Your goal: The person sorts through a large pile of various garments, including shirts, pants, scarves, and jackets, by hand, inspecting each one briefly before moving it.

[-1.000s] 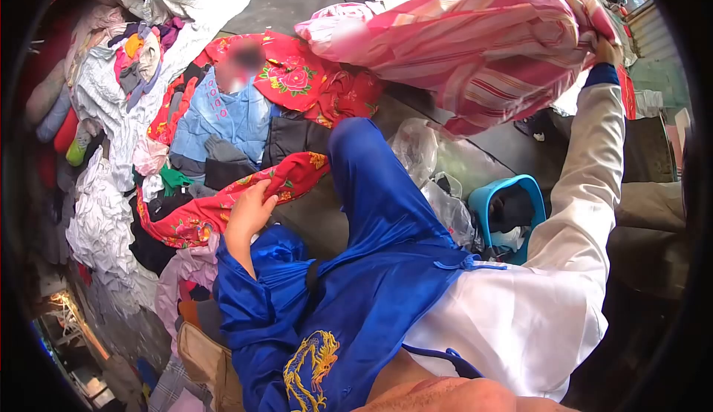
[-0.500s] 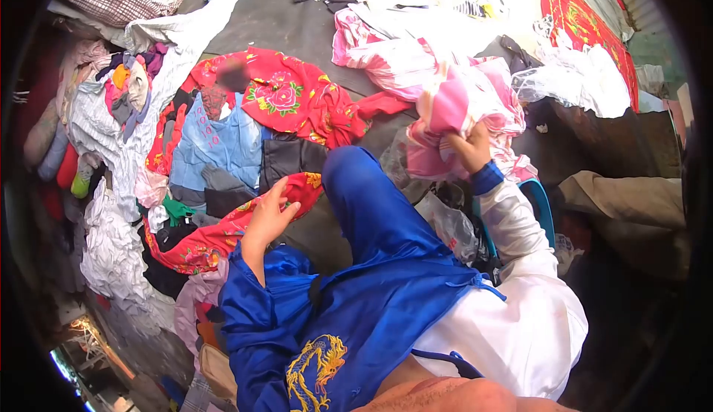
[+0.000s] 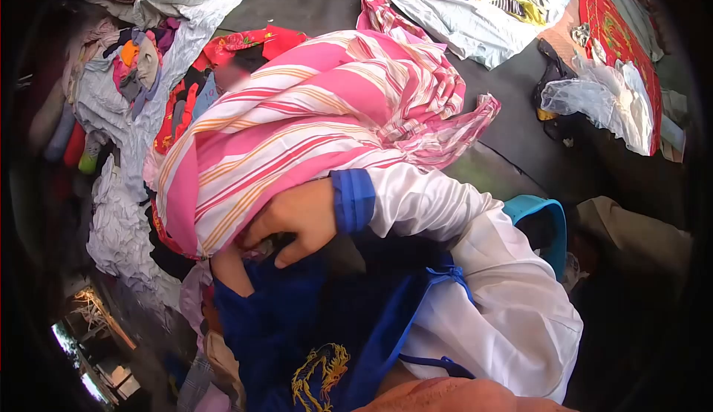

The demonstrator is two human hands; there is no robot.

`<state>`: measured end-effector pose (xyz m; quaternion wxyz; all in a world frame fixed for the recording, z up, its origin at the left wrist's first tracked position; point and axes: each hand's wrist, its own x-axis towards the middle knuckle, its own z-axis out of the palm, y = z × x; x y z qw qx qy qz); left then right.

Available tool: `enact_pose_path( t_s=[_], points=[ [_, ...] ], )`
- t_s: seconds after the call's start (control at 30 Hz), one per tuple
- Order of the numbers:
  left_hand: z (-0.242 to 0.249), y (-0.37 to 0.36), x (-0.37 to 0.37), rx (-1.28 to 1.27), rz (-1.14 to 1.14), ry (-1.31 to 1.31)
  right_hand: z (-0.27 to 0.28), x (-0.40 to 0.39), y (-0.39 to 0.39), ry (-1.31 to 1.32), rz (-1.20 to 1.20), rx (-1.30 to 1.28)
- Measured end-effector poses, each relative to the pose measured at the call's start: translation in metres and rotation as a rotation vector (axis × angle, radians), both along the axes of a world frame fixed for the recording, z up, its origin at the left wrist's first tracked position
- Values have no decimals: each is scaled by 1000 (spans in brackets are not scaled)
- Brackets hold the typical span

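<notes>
A large pink, white and orange striped cloth spreads in loose folds across the middle of the view. My right hand, in a white sleeve with a blue cuff, is at its near left edge. Its fingers curl into the fabric while the thumb stays outside. Below that edge, the wrist of my left hand shows beside the right fingertips, and the cloth hides its fingers. Underneath lies a red flowered cloth, now mostly covered, with garments on it. A blue garment with a gold dragon covers my lap.
Crumpled white cloth and a heap of small coloured garments lie at the left. More clothes are piled at the back. A red patterned cloth and clear plastic are at right, with a blue-rimmed container nearer.
My right hand has swung left with the striped cloth, which now drapes over the red flowered cloth and its garments. My left hand has dropped lower and its fingers have gone out of sight.
</notes>
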<state>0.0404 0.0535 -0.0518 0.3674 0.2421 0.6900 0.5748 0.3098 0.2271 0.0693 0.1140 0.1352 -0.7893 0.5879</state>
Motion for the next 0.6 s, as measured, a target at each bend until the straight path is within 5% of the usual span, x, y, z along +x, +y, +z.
enact_pose_path(
  t_s=[0.03,0.1,0.17,0.23,0.27,0.3,0.37,0.43,0.5,0.53,0.6],
  points=[
    [-3,-13,-21,-46,120,-23,-16,11,17,-140,111,-119],
    [-11,-44,-54,-151,329,-39,-63,42,59,-408,-96,-236],
    [-24,-80,-80,-267,497,-31,-183,63,93,-266,-648,-451],
    [-60,-130,-109,-421,536,-5,-292,103,132,-601,-1248,-227],
    [-82,-156,-123,-513,456,29,-359,126,149,-725,-1366,-180],
    [-103,-181,-136,-600,372,67,-391,134,152,-755,-1517,-486],
    [-107,-197,-134,-701,206,119,-399,129,157,-854,-1510,-901],
    [-64,-164,-80,-715,17,148,-411,102,165,-812,-1605,-956],
    [-34,-142,-43,-854,-389,284,-463,82,190,-754,-1795,-313],
    [-17,-130,-11,-919,-659,479,-442,67,197,-798,-1805,-59],
    [4,-119,60,-554,-1020,791,-390,31,209,-764,-1779,-192]
  ],
)
